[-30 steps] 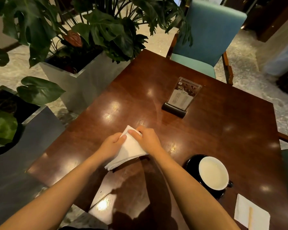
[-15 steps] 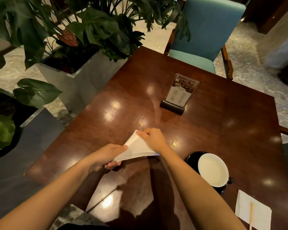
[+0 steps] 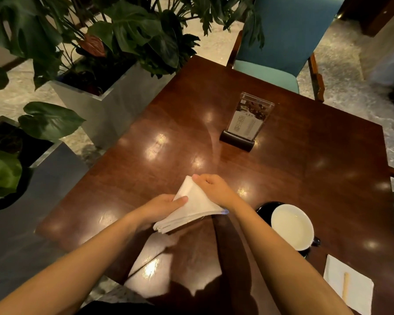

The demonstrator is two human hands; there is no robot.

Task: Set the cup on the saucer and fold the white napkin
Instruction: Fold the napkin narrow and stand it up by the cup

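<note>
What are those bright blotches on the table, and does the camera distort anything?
Head view: the blotches are glare, probably overhead lamps mirrored in the glossy table; the wide-angle lens stretches the forearms toward the bottom corners; the arms throw dark shadows across the near edge; the white napkin looks slightly soft along its lower edge.

Open for passing over bare wood of table on the right, between menu stand and cup; also left of the stand, out to the edge. Blocked far centre by the upright stand. Blocked near right by cup on saucer, paper sheet with stick just nearer. Occupied near centre by left hand and right hand gripping white napkin. Hemmed along left edge by planters, far edge by chair.
</note>
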